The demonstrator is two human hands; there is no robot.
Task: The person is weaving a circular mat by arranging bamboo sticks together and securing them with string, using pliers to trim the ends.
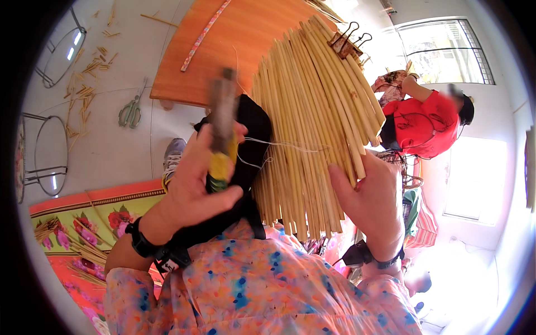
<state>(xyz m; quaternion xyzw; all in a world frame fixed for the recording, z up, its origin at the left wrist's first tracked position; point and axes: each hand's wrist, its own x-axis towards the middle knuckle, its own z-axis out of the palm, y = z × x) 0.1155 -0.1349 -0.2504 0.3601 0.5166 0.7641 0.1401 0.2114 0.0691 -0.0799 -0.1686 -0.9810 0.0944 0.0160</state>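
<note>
A bundle of pale yellow plant stalks (296, 123) laid side by side like a mat rests over my lap, partly on black cloth (254, 120). White thread (285, 145) runs across the stalks and trails off to the left. My right hand (371, 192) grips the mat's right edge, thumb on top and fingers partly hidden behind it. Left of the mat, my left hand (195, 173) is closed round a hand tool (222, 123) with a yellow and green handle and a grey metal head; motion blurs it. A rusty binder clip (345, 44) clamps the stalks' far end.
An orange table (223, 56) with a patterned strip (204, 36) stands ahead. Green-handled scissors (131, 113) and cut stalk pieces (84, 95) lie on the floor, near metal stool frames (50, 145). A flowered cloth (84, 226) is at left. A person in red (427, 125) sits at right.
</note>
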